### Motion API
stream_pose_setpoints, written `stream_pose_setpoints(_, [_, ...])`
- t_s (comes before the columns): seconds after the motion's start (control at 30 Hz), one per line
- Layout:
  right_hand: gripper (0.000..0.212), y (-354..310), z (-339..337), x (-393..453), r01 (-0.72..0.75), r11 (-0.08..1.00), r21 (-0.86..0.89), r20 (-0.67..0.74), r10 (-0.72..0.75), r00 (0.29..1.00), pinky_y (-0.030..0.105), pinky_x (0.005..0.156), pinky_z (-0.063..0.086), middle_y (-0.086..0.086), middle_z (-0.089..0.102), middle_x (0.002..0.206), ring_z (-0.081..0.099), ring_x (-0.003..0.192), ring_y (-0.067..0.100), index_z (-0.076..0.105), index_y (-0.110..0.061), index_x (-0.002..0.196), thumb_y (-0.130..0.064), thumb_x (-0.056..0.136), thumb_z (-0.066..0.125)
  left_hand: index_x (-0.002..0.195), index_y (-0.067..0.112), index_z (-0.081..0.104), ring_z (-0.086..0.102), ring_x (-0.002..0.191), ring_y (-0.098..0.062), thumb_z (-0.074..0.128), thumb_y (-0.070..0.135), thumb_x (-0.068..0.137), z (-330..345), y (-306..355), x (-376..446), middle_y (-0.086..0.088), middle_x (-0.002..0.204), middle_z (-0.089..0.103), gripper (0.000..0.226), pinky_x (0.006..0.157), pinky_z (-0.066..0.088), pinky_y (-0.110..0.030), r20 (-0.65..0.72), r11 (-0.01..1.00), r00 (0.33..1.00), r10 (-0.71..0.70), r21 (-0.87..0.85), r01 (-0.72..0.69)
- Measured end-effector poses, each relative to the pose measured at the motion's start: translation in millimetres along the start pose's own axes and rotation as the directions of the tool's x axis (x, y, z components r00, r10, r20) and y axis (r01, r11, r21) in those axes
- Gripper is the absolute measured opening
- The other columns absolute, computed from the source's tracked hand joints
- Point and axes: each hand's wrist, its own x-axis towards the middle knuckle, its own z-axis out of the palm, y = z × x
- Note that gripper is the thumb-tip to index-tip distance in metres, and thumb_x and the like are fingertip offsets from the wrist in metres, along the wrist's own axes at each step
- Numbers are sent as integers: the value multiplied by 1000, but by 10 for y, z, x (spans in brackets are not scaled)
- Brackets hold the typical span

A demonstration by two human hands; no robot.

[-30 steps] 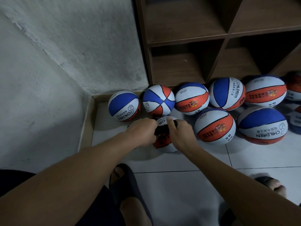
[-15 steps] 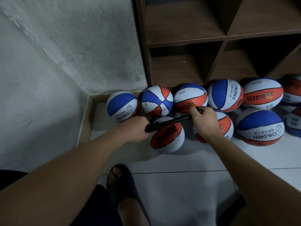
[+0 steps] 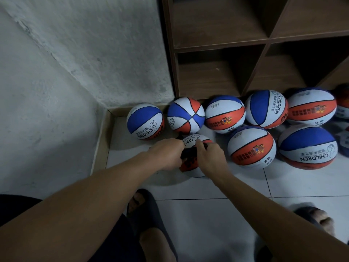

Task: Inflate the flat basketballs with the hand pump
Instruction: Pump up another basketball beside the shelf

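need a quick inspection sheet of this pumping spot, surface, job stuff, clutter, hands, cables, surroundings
surface: pale tiled floor, dim light
job's things: ball being pumped under the hands; black hand pump pushed in short
clutter: other balls crowded along the shelf foot
hands: left hand and right hand both grip the pump, close together
cables: nothing seen
surroundings: brown wooden shelf, rough grey wall, slippered feet below

Both forearms are bare, with no sleeves. Dark slide sandals cover the feet: one [image 3: 149, 207] at six o'clock, another [image 3: 309, 214] at four. Dark shorts [image 3: 113, 241] sit at seven.
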Motion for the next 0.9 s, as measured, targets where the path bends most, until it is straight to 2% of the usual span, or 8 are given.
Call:
stream_pose_setpoints(0.1, [52, -50, -100, 37, 17, 1000, 11, 31, -17, 999, 32, 60, 42, 7, 61, 67, 55, 62, 21, 56, -6, 70, -41, 108, 53, 68, 22, 45, 55, 57, -25, 71, 24, 93, -1, -21, -1, -2, 66, 55, 36, 50, 36, -32, -50, 1000, 999, 5, -4, -5])
stream_pose_setpoints(0.23, [44, -58, -273, 85, 37, 999, 6, 48, -37, 998, 32, 55, 39, 2, 54, 59, 46, 52, 17, 54, -9, 68, -36, 103, 55, 71, 21, 54, 62, 58, -24, 70, 29, 92, -25, -56, 22, -1, 66, 61, 27, 50, 39, -31, -96, 999, 995, 21, -27, -23])
stream_pose_setpoints(0.37, [41, -58, -715, 284, 5, 997, 75, -91, 2, 996, 35, 61, 42, 8, 55, 63, 49, 59, 22, 58, 5, 79, -32, 97, 60, 72, 24, 60, 64, 58, -19, 70, 29, 94, -33, -308, 20, 1, 66, 64, 25, 51, 43, -30, -109, 997, 993, -54, -66, 47])
stream_pose_setpoints(0.47, [41, -57, -912, 378, 41, 999, 10, -106, -40, 994, 36, 59, 40, 7, 49, 59, 45, 59, 23, 49, -3, 68, -30, 96, 61, 73, 25, 61, 64, 59, -21, 70, 31, 95, 8, -398, 36, 1, 67, 64, 24, 53, 47, -32, -103, 994, 992, -80, -80, 72])
stream_pose_setpoints(0.53, [39, -49, -886, 393, 41, 999, 8, -100, -40, 994, 36, 59, 38, 7, 47, 59, 43, 59, 23, 46, -7, 67, -26, 99, 59, 72, 26, 60, 64, 60, -21, 70, 30, 95, 18, -382, 51, 1, 67, 64, 25, 54, 45, -32, -110, 995, 991, -71, -79, 62])
stream_pose_setpoints(0.6, [38, -49, -809, 382, 17, 999, 51, -139, -10, 990, 36, 61, 40, 9, 50, 62, 46, 61, 25, 50, -1, 73, -26, 100, 56, 73, 26, 60, 64, 60, -21, 70, 30, 96, 16, -366, 58, 1, 67, 64, 25, 54, 45, -31, -111, 996, 992, -64, -76, 56])
stream_pose_setpoints(0.7, [37, -59, -632, 292, 22, 1000, -7, -177, -23, 984, 36, 58, 40, 12, 58, 67, 50, 61, 26, 56, 1, 78, -26, 102, 53, 77, 25, 63, 64, 60, -19, 70, 32, 97, 29, -301, 48, 1, 68, 66, 23, 53, 45, -32, -118, 997, 992, -46, -63, 39])
stream_pose_setpoints(0.9, [47, -160, -197, 19, 118, 991, -62, -81, -122, 989, 33, 51, 33, 9, 52, 58, 47, 51, 23, 46, -8, 65, -30, 106, 51, 76, 29, 54, 65, 64, -21, 72, 23, 94, 1, -208, 37, 2, 71, 63, 26, 59, 57, -38, -157, 1000, 987, -20, 4, 20])
